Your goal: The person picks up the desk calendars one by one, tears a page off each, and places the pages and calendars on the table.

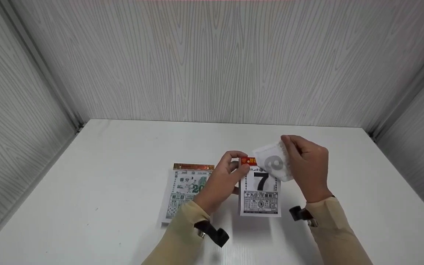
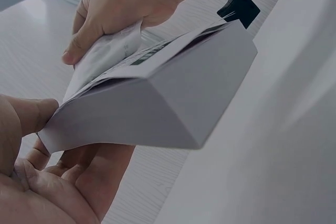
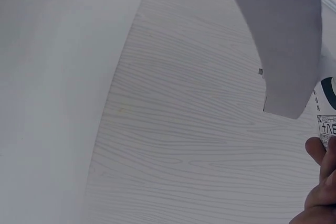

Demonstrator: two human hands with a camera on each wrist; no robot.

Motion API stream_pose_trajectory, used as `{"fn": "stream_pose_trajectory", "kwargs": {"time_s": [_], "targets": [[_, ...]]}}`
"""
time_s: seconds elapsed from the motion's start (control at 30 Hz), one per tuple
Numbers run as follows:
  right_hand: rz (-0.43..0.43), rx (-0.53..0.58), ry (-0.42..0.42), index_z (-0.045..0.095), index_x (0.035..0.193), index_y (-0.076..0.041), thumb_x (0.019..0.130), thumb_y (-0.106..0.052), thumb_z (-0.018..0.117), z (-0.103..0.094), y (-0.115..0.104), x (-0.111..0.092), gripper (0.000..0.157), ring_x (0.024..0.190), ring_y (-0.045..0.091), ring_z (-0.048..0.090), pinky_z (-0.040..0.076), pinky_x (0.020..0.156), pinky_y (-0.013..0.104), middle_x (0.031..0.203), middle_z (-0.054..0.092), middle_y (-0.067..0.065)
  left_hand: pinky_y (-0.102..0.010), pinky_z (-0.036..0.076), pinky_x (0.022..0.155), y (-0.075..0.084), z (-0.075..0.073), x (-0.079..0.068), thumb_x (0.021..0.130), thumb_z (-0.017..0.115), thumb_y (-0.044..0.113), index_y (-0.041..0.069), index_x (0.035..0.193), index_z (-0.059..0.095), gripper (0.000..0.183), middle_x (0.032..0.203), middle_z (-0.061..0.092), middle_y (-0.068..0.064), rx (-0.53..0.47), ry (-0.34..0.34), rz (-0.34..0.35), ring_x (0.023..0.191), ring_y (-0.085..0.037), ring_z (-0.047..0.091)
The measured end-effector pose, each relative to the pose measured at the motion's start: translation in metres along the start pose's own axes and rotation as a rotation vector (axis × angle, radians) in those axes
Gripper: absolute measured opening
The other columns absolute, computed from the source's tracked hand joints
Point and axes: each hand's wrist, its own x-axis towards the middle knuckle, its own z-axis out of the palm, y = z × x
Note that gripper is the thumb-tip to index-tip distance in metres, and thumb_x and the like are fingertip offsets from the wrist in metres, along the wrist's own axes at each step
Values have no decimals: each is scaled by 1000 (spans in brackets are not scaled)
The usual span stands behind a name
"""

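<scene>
A thick tear-off calendar [image 1: 260, 202] with a red top band and a large black 7 is gripped at its upper left edge by my left hand [image 1: 225, 178]. In the left wrist view, the thumb of that hand [image 2: 31, 156] lies on top of the white page block [image 2: 121, 114] and the fingers are underneath. My right hand [image 1: 309, 165] pinches a loose-looking calendar page [image 1: 274, 162], printed with a large grey numeral, at its upper right. The page is lifted and creased, overlapping the calendar's red band. In the right wrist view, the hand's fingertips [image 3: 317, 150] are at the printed page.
A second tear-off calendar [image 1: 184, 184], with green print and a gold-red top strip, lies on the white table [image 1: 123, 147] to the left, partly behind my left forearm. Grey wood-grain panels [image 1: 212, 62] enclose the table at the back and sides.
</scene>
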Motion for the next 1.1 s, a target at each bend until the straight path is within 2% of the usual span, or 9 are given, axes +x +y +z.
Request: {"fn": "stream_pose_trajectory", "kwargs": {"time_s": [0.1, 0.37, 0.63, 0.8, 0.93, 1.1], "targets": [[8, 11, 9, 83, 94, -7, 101, -25, 69, 0, 0, 0, 25, 48, 10, 45, 32, 48, 14, 63, 67, 3, -36, 59, 70, 1, -1, 0, 106, 61, 31, 21, 139, 46, 38, 127, 66, -6, 8, 2, 3, 98, -25, 70], [49, 7, 20, 82, 96, -4, 102, -24, 68, -4, 5, 2, 26, 49, 12, 47, 32, 47, 15, 65, 67, 5, -35, 59, 69, 0, 1, 2, 106, 61, 30, 16, 142, 45, 42, 126, 67, -6, 11, 1, -2, 97, -26, 71], [44, 16, 43, 82, 93, -4, 102, -24, 68, -4, 7, 2, 25, 48, 9, 46, 33, 46, 15, 62, 65, 4, -36, 59, 69, 0, 1, 2, 106, 61, 30, 18, 141, 46, 40, 126, 67, -6, 16, 8, -7, 97, -26, 71], [30, 18, 23, 80, 88, -5, 101, -27, 68, -3, 7, 3, 28, 47, 9, 51, 36, 46, 13, 62, 67, 4, -39, 61, 74, 0, 2, 1, 101, 69, 27, 23, 140, 46, 45, 126, 67, -6, -1, 26, -12, 99, -26, 73], [48, 16, 19, 79, 85, -6, 101, -28, 69, -3, 5, 2, 29, 49, 7, 56, 39, 48, 11, 65, 70, 4, -42, 62, 78, -1, 3, 2, 97, 75, 20, 23, 141, 45, 53, 126, 66, -8, -26, 24, -9, 100, -28, 73], [50, 11, 14, 79, 84, -6, 101, -28, 69, -3, 2, 2, 29, 51, 5, 57, 39, 49, 11, 65, 71, 4, -40, 62, 74, -1, 2, 2, 101, 67, 13, 23, 145, 50, 48, 122, 65, -11, 0, 32, 7, 96, -28, 74]]}}
